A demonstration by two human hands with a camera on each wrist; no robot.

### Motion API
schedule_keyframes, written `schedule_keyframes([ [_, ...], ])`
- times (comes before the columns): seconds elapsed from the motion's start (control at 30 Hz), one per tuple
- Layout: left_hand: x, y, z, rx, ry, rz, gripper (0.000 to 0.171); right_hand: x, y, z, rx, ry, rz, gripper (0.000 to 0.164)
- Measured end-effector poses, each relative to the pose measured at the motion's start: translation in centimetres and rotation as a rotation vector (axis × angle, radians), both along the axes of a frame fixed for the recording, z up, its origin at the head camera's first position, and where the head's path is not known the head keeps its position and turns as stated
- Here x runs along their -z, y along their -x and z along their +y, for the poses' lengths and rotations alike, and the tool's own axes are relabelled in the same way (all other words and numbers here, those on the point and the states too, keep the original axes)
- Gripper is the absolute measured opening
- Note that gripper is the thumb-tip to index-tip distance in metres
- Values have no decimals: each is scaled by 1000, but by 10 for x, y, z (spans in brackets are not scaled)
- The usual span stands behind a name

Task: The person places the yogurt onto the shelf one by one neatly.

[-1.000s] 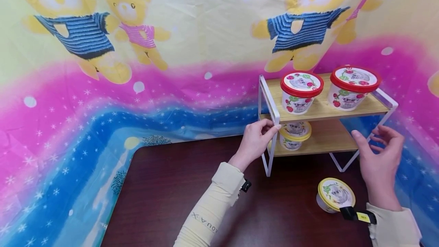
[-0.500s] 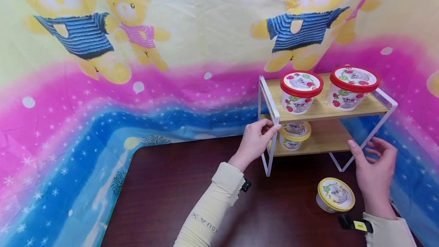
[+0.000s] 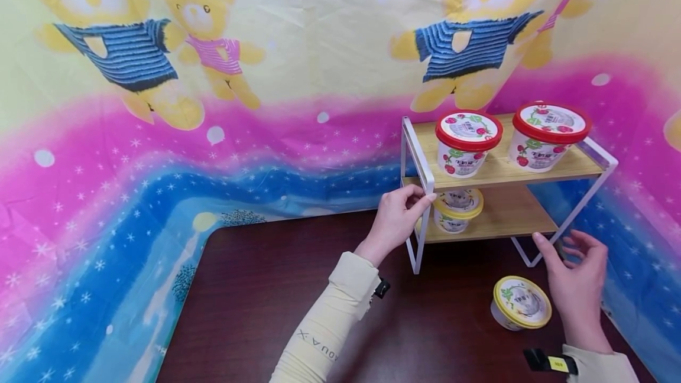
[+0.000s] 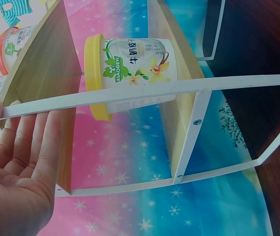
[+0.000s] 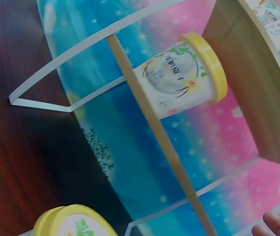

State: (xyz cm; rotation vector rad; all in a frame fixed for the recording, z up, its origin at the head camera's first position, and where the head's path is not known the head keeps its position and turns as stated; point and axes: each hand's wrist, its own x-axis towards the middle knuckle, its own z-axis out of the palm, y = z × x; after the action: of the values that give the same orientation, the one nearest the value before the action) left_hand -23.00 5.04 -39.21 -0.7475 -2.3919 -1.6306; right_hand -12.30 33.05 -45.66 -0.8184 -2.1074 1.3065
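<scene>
A two-tier rack [image 3: 511,211] with wooden shelves and a white metal frame stands on the dark table. At its left front upright, my left hand [image 3: 393,217] grips the white frame between thumb and fingers. Beside the rack's lower right side, my right hand [image 3: 580,282] holds nothing, its thumb and fingers spread apart. Just left of that hand, a yellow-lidded tub [image 3: 521,303] sits upright on the table, untouched. Another yellow-lidded tub [image 4: 140,69] stands at the left of the lower shelf, partly hidden by the upper one in the head view.
Two red-lidded tubs, one on the left [image 3: 468,143] and a larger one on the right [image 3: 550,135], stand on the upper shelf. Behind the rack hangs a printed cloth [image 3: 319,135] with bears. Dark tabletop [image 3: 266,300] extends to the left.
My right hand has moved down and slightly left along the rack's right side, closer to the tub on the table. My left hand, the rack and the tubs have stayed put.
</scene>
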Motion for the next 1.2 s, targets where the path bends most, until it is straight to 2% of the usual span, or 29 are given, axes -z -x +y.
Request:
schedule_keyframes([
  [0.53, 1, 0, 0, 4, -8, -4, 22, 33, -8, 9, 4, 23, -90, 82],
  [1.03, 2, 1, 0, 8, -8, -7, 24, 57, -14, 10, -55, -23, -195, 87],
  [1.2, 2, 1, 0, 6, -5, -8, 24, 64, -15, 8, -60, -30, -191, 86],
])
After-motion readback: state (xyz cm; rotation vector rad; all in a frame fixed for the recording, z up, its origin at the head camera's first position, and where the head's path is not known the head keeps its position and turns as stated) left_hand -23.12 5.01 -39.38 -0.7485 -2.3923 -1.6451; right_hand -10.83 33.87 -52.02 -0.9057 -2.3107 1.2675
